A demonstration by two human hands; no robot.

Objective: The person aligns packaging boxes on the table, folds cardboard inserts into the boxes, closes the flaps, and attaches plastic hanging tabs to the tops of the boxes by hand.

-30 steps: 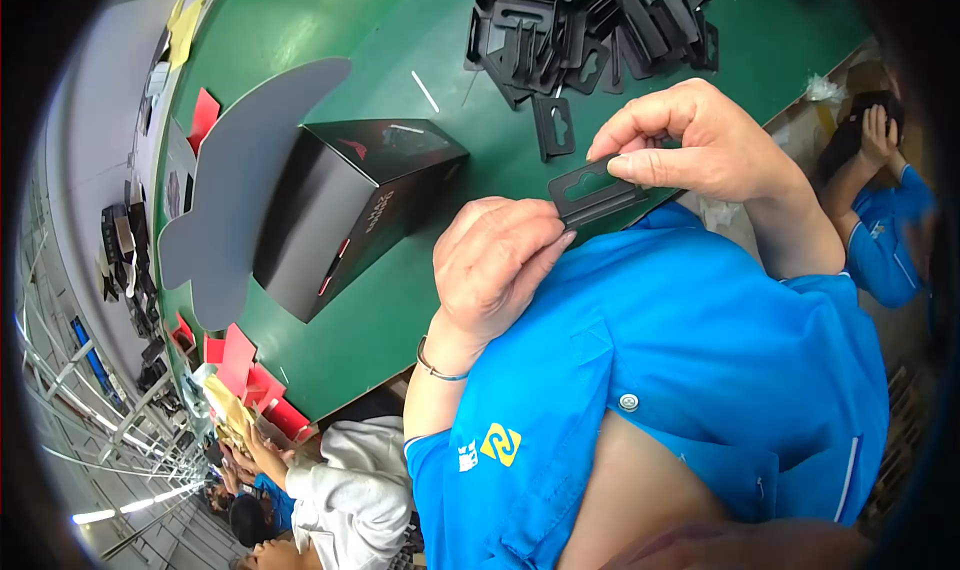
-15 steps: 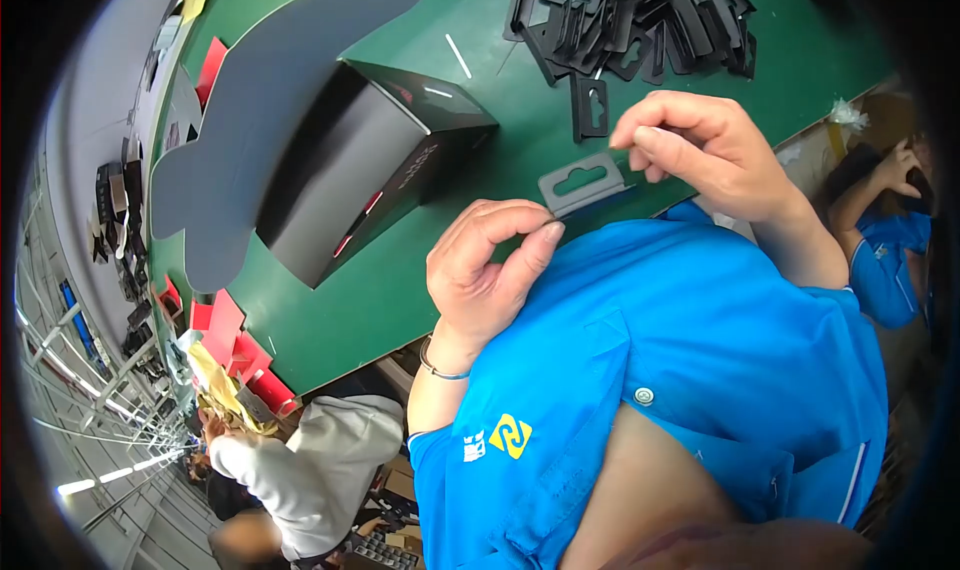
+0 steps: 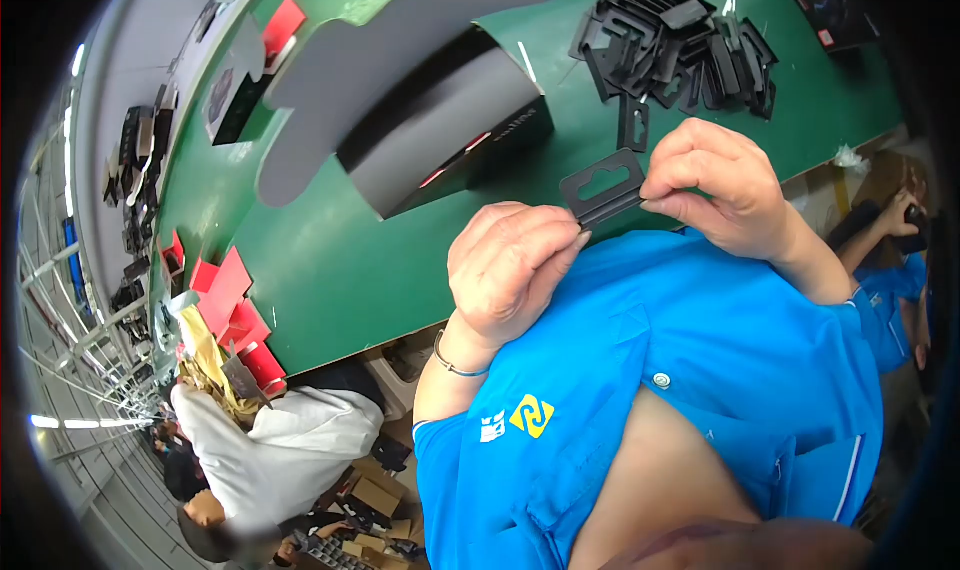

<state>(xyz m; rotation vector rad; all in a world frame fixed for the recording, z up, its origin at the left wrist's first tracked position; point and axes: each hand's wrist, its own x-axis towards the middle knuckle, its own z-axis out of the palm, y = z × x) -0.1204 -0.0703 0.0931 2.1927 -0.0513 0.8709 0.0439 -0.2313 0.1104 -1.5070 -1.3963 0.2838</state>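
Observation:
Between my two hands is a black hang tab (image 3: 603, 189) with a cut-out hanger slot and a folded lower strip. My left hand (image 3: 515, 265) pinches its left end between thumb and fingers. At the opposite end, the thumb and fingers of my right hand (image 3: 722, 182) grip the tab's edge. Beyond it, a single black tab (image 3: 633, 123) lies at the near side of a heap of similar tabs (image 3: 675, 45). To the left, a large black box (image 3: 450, 120) with a wide curved grey flap (image 3: 345, 80) rests on the green table (image 3: 330, 290).
Red card pieces (image 3: 235, 305) lie along the table's left edge, near a person in a white top (image 3: 285, 450). Another dark box (image 3: 832, 10) sits at the far right. A second person in blue (image 3: 890, 300) is beyond the right edge.
My right hand has closed on the tab's right end, which it was only near before. The tab's lower strip now shows folded. The view has shifted, so the table items appear farther right.

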